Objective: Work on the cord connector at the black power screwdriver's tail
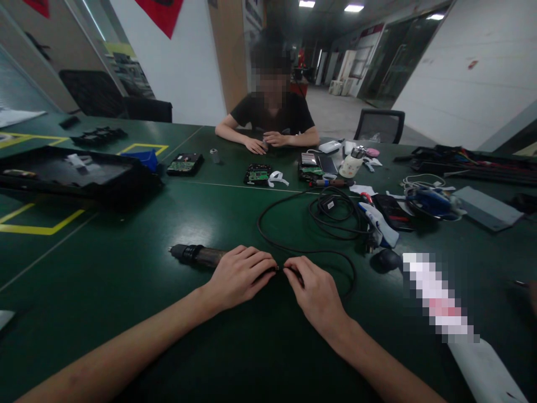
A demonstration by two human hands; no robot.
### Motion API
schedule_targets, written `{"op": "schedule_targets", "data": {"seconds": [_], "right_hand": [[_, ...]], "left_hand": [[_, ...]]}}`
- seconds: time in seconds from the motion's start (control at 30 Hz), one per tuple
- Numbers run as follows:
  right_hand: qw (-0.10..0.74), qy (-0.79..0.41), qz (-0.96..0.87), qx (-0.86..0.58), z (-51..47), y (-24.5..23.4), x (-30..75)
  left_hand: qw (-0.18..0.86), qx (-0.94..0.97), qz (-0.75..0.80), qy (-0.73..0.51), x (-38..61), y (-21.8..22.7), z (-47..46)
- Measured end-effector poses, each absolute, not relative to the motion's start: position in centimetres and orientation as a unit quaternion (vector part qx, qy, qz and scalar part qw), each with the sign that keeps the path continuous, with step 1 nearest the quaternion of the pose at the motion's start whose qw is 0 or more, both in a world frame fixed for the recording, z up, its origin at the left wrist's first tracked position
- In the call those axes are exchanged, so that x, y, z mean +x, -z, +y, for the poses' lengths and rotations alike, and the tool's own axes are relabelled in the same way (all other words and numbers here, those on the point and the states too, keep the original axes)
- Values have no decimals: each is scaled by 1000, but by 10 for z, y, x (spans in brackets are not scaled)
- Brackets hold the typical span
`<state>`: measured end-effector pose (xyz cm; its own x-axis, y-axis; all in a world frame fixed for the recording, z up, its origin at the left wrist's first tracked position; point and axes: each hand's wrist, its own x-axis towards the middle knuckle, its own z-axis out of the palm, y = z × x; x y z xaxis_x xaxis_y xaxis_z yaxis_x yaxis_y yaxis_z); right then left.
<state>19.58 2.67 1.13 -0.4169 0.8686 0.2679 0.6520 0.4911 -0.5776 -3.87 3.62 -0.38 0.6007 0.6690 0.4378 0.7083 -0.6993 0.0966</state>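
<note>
My left hand [241, 274] lies wrapped over the rear of a dark electric screwdriver [195, 254] that rests on the green table [126, 268], its tip pointing left. My right hand [312, 291] pinches the black cable [293, 249] right where it meets the tool's end. Both hands are closed, and their fingertips almost touch. The cable loops away to the right and back toward a coil [333, 210].
A person sits across the table, hands together near a small cylinder [215, 155]. Circuit boards [257, 174], a black tray [75, 173], phones, tools and a blue device [432, 202] are spread over the far and right side. A black chair [380, 126] stands behind.
</note>
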Motion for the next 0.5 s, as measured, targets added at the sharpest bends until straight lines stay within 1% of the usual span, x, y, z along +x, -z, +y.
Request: {"op": "schedule_targets", "data": {"seconds": [0.2,0.4,0.5], "right_hand": [[247,-155,-803,-520,20,-11,187],[284,-208,-805,-477,20,-6,187],[287,-229,-811,-456,24,-7,191]], "left_hand": [[41,-893,-392,218,-40,3,37],[43,-895,-389,214,-39,3,35],[36,-896,-389,213,-40,1,35]]}}
